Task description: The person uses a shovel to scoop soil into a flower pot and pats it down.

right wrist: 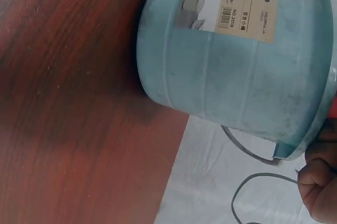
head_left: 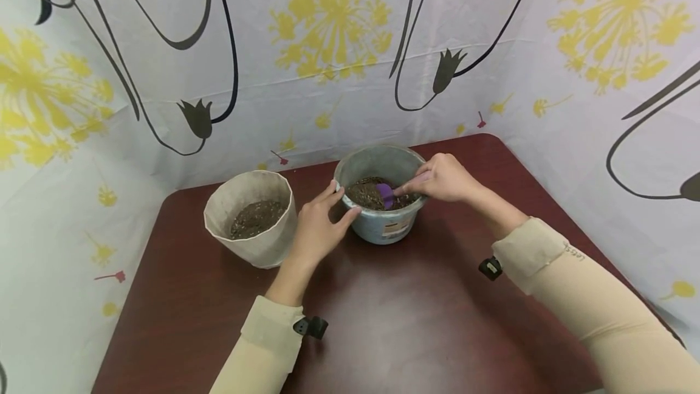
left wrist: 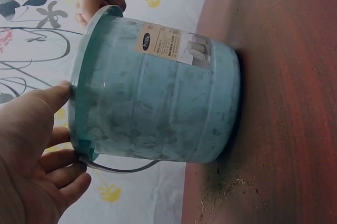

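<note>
A blue-green bucket with dark soil inside stands on the table. My left hand touches its left rim, thumb and fingers spread apart. In the left wrist view, the left fingers are loosely bent beside the bucket's handle. My right hand grips the handle of a small purple trowel above the bucket's right rim. The trowel's blade is down in the soil, partly hidden. In the right wrist view, the curled right hand shows at the rim; the trowel is mostly out of sight.
A whitish pot partly filled with soil stands left of the bucket, close to my left forearm. Crumbs of soil lie on the dark red table. Patterned cloth walls border the table's back and sides.
</note>
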A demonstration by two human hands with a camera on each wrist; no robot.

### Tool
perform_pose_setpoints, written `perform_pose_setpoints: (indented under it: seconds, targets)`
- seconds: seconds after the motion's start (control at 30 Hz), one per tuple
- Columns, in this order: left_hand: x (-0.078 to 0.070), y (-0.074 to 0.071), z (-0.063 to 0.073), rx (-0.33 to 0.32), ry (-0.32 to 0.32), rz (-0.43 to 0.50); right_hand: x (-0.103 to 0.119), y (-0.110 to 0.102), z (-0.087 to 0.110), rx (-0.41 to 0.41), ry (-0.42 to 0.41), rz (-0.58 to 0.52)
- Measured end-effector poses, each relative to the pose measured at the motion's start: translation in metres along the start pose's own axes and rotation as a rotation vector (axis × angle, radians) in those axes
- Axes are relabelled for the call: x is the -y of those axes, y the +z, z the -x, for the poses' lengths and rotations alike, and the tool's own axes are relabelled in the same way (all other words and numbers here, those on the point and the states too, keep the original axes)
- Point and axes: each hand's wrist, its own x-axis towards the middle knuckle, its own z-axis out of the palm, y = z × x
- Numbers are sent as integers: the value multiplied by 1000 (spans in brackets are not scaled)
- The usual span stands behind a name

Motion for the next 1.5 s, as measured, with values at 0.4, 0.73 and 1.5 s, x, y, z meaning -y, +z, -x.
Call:
perform_pose_setpoints:
  seconds: [0.4, 0.73, 1.5]
  targets:
    - [2, 5, 1, -3, -13, -22, -10, 2, 14, 8, 191, -221]
    - [3, 8, 1, 4, -19, -47, -11, -5, 19, -15, 191, -342]
    - [-3, 5, -1, -36, -15, -59, -21, -20, 34, -80, 215, -416]
